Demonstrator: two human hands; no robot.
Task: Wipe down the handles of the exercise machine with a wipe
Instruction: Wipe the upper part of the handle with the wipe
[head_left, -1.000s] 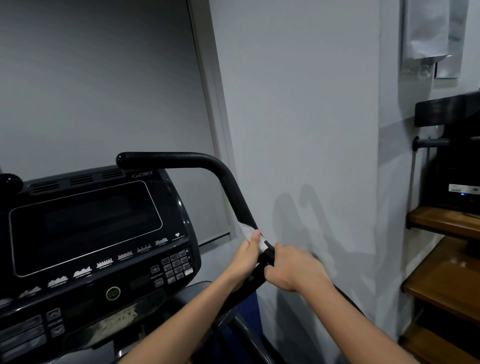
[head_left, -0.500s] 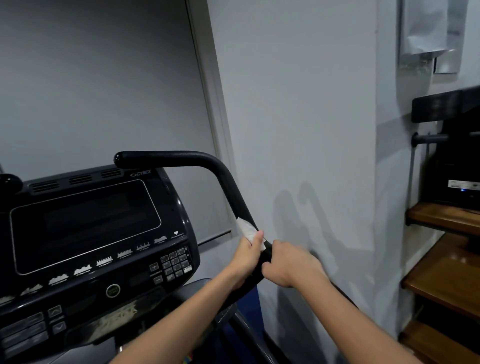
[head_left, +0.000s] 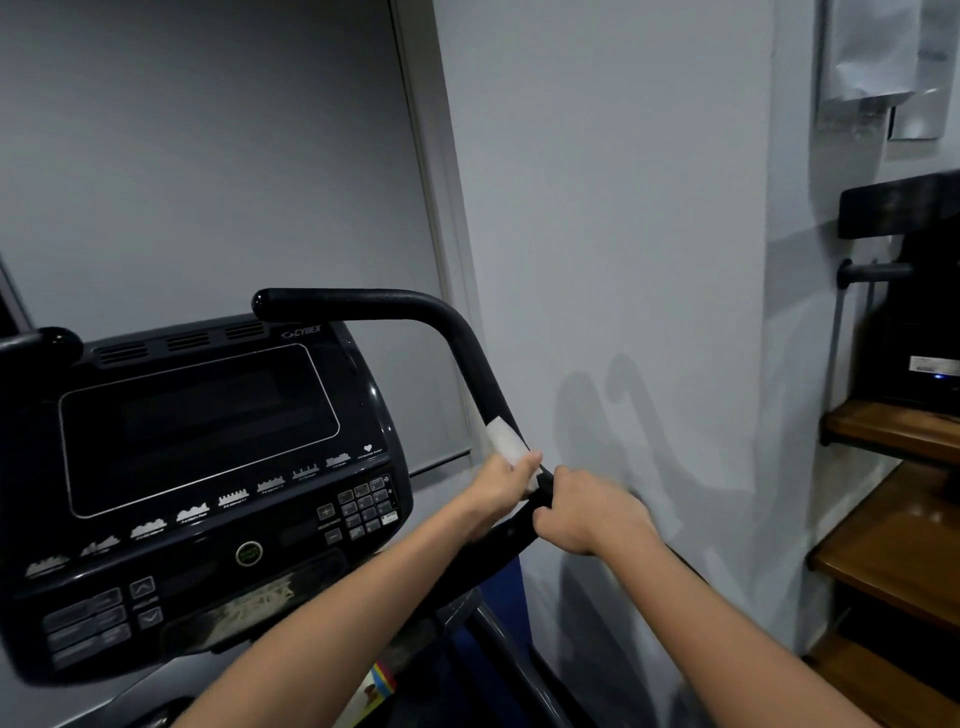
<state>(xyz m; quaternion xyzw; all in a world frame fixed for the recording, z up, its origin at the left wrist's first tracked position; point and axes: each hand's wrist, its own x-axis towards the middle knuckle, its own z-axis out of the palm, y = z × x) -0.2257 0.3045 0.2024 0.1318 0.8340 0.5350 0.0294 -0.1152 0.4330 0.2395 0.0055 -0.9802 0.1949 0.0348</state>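
The machine's right handle (head_left: 395, 306) is a black padded bar that runs level from above the console, bends, and slopes down toward me. A white wipe (head_left: 506, 441) is wrapped around the sloping part. My left hand (head_left: 498, 493) grips the wipe and the bar just below the wipe's exposed end. My right hand (head_left: 587, 512) is closed around the same bar directly below and to the right, close beside the left hand. The tip of the left handle (head_left: 44, 340) shows at the far left edge.
The black console (head_left: 208, 467) with a dark screen and button pads fills the lower left. A grey wall (head_left: 649, 260) stands close on the right of the handle. Wooden shelves (head_left: 893, 551) with black equipment (head_left: 919, 322) are at the far right.
My left hand has slid the wipe a little way up the sloping bar, so more white wipe shows above my fingers. My right hand has kept its grip below.
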